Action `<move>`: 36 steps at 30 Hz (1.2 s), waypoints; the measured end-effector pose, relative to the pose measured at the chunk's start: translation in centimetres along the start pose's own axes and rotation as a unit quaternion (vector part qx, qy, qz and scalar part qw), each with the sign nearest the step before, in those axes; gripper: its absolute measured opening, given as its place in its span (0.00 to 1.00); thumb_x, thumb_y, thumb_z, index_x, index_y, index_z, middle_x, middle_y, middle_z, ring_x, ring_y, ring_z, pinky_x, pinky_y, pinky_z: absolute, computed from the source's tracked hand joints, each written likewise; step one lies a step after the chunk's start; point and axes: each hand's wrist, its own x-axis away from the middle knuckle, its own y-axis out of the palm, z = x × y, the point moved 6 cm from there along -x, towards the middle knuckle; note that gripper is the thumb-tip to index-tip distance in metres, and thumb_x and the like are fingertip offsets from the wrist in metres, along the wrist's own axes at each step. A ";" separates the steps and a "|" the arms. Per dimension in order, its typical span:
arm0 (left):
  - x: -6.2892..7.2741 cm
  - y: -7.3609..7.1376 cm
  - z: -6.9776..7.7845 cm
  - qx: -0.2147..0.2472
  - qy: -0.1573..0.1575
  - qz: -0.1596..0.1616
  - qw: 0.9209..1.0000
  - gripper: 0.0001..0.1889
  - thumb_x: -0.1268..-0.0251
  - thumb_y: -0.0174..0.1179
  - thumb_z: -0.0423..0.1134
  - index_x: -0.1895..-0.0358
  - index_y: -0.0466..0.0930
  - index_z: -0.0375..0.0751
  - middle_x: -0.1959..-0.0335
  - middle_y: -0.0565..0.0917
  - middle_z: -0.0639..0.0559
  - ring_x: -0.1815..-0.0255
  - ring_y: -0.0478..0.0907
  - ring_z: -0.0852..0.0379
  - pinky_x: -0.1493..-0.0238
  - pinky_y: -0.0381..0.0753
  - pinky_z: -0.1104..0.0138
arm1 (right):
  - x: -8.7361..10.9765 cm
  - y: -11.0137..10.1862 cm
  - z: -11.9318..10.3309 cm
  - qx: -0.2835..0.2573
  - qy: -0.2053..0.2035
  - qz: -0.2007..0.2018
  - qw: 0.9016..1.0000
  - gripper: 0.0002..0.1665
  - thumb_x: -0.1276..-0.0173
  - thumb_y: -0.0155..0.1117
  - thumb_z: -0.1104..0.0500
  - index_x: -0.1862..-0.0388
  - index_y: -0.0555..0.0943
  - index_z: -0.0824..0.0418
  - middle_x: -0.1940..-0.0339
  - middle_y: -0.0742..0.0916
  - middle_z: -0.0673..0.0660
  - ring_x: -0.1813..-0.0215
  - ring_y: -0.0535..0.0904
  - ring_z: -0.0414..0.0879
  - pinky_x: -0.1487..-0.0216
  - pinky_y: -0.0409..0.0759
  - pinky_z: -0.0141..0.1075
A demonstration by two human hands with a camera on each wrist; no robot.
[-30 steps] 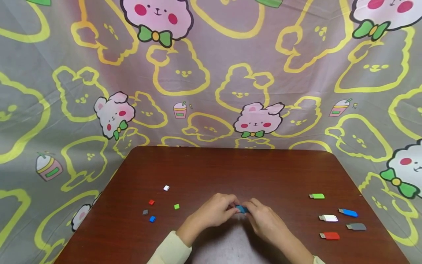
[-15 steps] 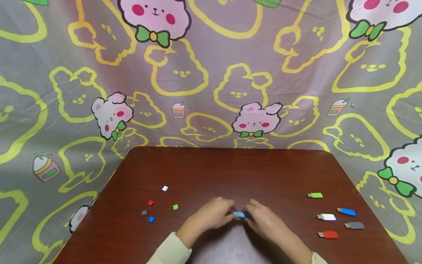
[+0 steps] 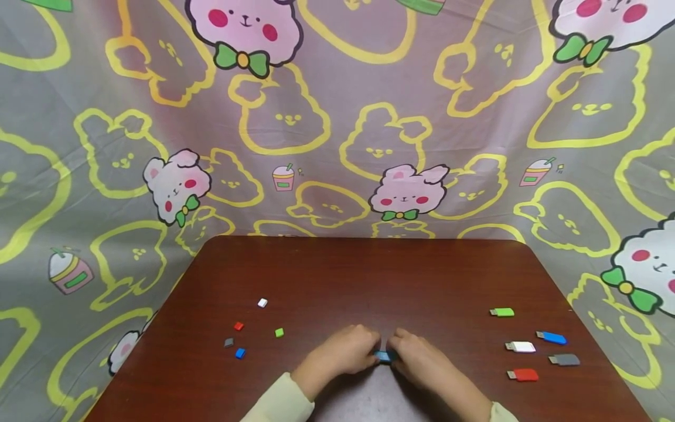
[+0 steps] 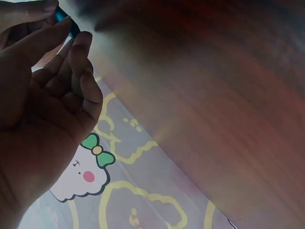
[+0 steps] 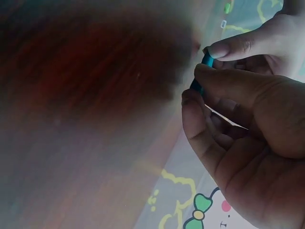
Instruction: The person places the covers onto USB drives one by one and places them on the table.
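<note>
In the head view, a teal-blue USB stick (image 3: 384, 356) lies between both hands near the middle front of the table. My left hand (image 3: 350, 350) pinches its left end with thumb and fingers. The right hand (image 3: 419, 358) pinches the other end. Fingers cover much of the stick, so a seam or a metal plug cannot be made out. The left wrist view has only a dark teal sliver of the stick (image 4: 60, 15) between fingertips. From the right wrist, the stick (image 5: 207, 59) appears pinched between thumbs and fingers of both hands.
Small caps lie at left: white (image 3: 262, 303), red (image 3: 239, 326), grey (image 3: 229, 343), blue (image 3: 240, 353) and green (image 3: 279, 333). Uncapped USB sticks lie at right: green (image 3: 502, 312), blue (image 3: 551, 338), white (image 3: 520, 347), grey (image 3: 565, 360) and red (image 3: 523, 375). A patterned cloth hangs behind the table (image 3: 369, 264).
Both hands have come down the head view toward the person, bringing the teal-blue USB stick with them. The caps and other sticks stay in place on the table.
</note>
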 end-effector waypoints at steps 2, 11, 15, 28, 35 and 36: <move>0.0 0.2 0.0 0.001 -0.005 -0.003 1.000 0.12 0.43 0.74 0.46 0.72 0.78 0.53 0.78 0.77 0.64 0.77 0.73 0.66 0.73 0.73 0.70 | 0.0 0.2 -0.1 0.000 0.003 -0.004 1.000 0.14 0.48 0.76 0.68 0.73 0.77 0.57 0.71 0.75 0.47 0.75 0.71 0.36 0.77 0.70 0.30; -0.1 0.1 0.3 -0.006 0.006 0.003 1.000 0.12 0.44 0.74 0.45 0.74 0.78 0.53 0.78 0.78 0.65 0.75 0.75 0.66 0.72 0.74 0.70 | -0.2 0.5 -0.1 -0.003 0.009 -0.018 1.000 0.14 0.47 0.76 0.68 0.72 0.78 0.58 0.71 0.76 0.47 0.74 0.73 0.39 0.76 0.71 0.33; -0.1 0.1 0.1 0.000 0.000 -0.001 1.000 0.12 0.43 0.74 0.45 0.75 0.77 0.52 0.79 0.76 0.65 0.76 0.72 0.66 0.72 0.72 0.71 | -0.2 0.6 0.0 -0.001 0.009 -0.021 1.000 0.14 0.47 0.77 0.67 0.71 0.77 0.57 0.71 0.75 0.47 0.74 0.71 0.37 0.76 0.71 0.32; 3.4 -2.3 -5.3 -0.006 -0.068 0.058 0.996 0.08 0.37 0.69 0.46 0.61 0.84 0.47 0.64 0.84 0.58 0.59 0.80 0.57 0.55 0.80 0.62 | 1.5 -3.0 3.5 0.043 0.073 -0.014 0.996 0.12 0.41 0.77 0.58 0.62 0.82 0.54 0.63 0.81 0.48 0.64 0.82 0.46 0.65 0.81 0.41; 6.6 -3.3 -9.1 -0.001 -0.116 0.091 0.989 0.11 0.40 0.72 0.46 0.60 0.85 0.46 0.63 0.83 0.55 0.57 0.78 0.53 0.56 0.78 0.56 | 3.8 -5.6 7.7 0.059 0.136 -0.010 0.989 0.17 0.40 0.76 0.59 0.54 0.83 0.63 0.55 0.84 0.58 0.52 0.83 0.56 0.54 0.82 0.51; 7.0 -3.4 -9.5 0.003 -0.123 0.091 0.988 0.11 0.41 0.72 0.46 0.59 0.85 0.45 0.62 0.83 0.55 0.57 0.78 0.52 0.56 0.78 0.55 | 4.1 -5.7 8.3 0.055 0.145 -0.013 0.988 0.18 0.39 0.76 0.59 0.52 0.83 0.63 0.53 0.84 0.59 0.50 0.83 0.57 0.53 0.82 0.52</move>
